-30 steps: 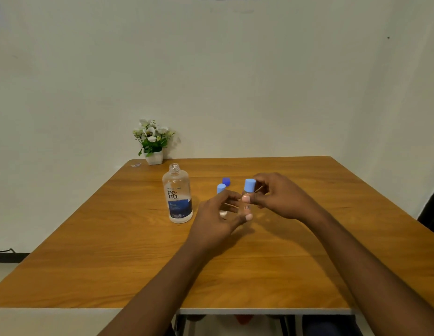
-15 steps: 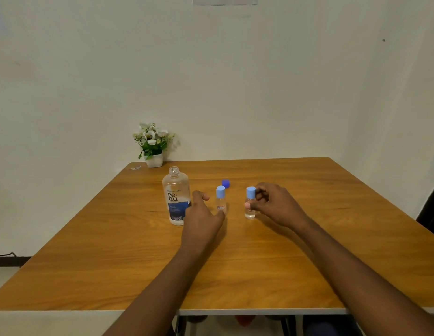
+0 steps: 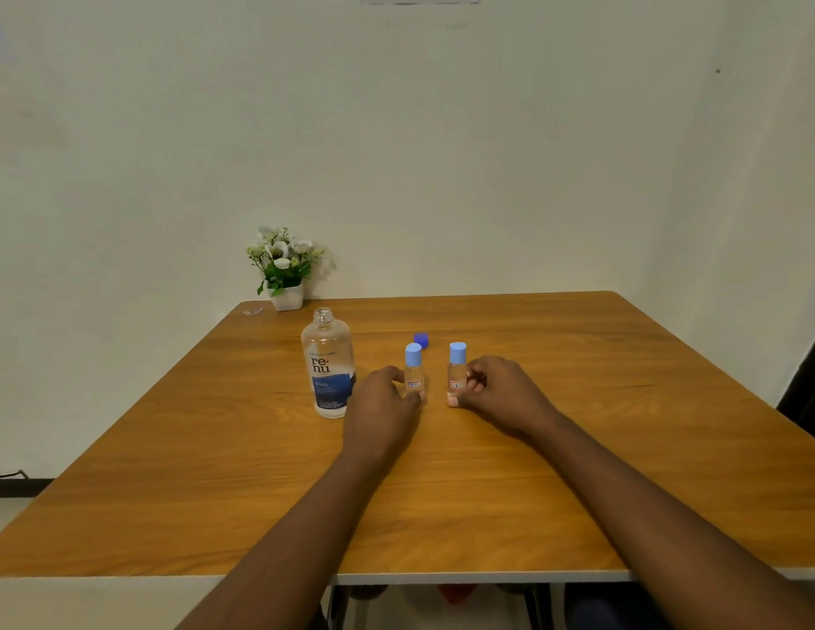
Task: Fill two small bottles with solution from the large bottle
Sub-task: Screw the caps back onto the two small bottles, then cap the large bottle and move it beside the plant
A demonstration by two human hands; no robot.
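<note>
Two small clear bottles with light blue caps stand upright side by side on the wooden table (image 3: 578, 447). My left hand (image 3: 380, 409) grips the left small bottle (image 3: 413, 371) low on its body. My right hand (image 3: 501, 393) holds the right small bottle (image 3: 457, 368) by its lower part. The large clear bottle (image 3: 328, 363) with a blue "renu" label stands uncapped just left of my left hand. Its dark blue cap (image 3: 421, 339) lies on the table behind the small bottles.
A small white pot of white flowers (image 3: 285, 270) stands at the table's far left corner, with a small clear scrap (image 3: 252, 311) beside it. The wall is close behind the table. The table's near edge (image 3: 442, 577) runs below my forearms.
The right small bottle, held up between both hands a second ago, now stands on the table. My left hand moved from the large bottle's side onto the left small bottle.
</note>
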